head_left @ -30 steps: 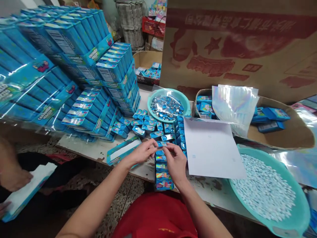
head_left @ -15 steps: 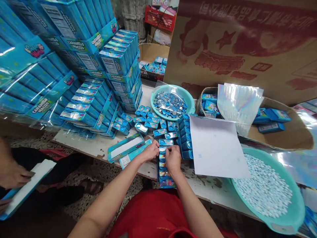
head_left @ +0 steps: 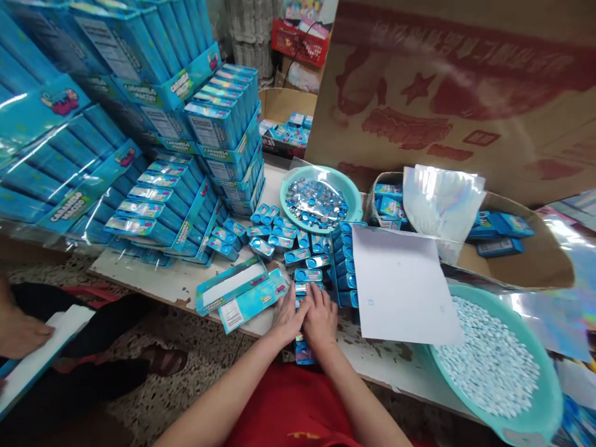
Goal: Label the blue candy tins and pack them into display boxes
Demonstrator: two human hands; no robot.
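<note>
My left hand and my right hand lie side by side, palms down and fingers stretched, pressing on a row of small blue candy boxes at the table's near edge. More small blue boxes lie loose just beyond my fingertips. An open empty blue display tray and a flat blue carton lie to the left of my left hand. A white sheet of paper lies to the right of my right hand.
Tall stacks of wrapped blue display boxes fill the left. A teal bowl of silver caps sits behind, a teal basin of white candies at right. A big cardboard box stands behind. Another person's hand holds a white tray at left.
Both my hands went from pinching a small box above the row to lying flat on the row. The row now sits nearer the table edge under my palms.
</note>
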